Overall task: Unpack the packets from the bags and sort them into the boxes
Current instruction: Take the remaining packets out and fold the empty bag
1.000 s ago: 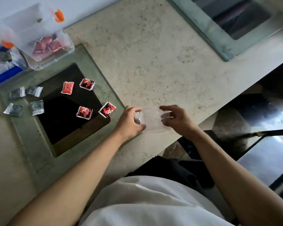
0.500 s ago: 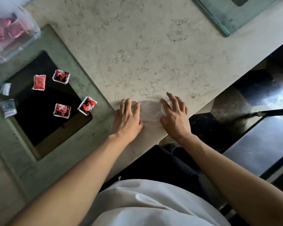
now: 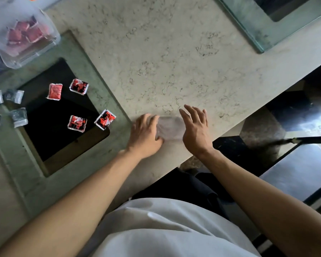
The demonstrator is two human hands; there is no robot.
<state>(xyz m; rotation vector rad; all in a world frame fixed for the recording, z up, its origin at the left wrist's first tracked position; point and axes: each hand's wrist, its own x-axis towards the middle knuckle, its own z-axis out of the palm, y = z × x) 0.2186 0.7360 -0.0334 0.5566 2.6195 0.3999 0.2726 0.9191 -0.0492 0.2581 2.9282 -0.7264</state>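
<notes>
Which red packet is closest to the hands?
The tilted red packet at the black panel's right edge. It lies nearest the left hand; the other three loose red ones sit farther left.

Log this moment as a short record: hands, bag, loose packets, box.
left hand: flat on the counter, fingers on the left edge of the clear bag
right hand: open, fingers spread, at the bag's right edge
clear bag: lies flat near the counter's edge, looks empty
red packets: four loose on the dark glass panel
clear packets: four loose, left of the red ones
clear box: top left, holds red packets
</notes>
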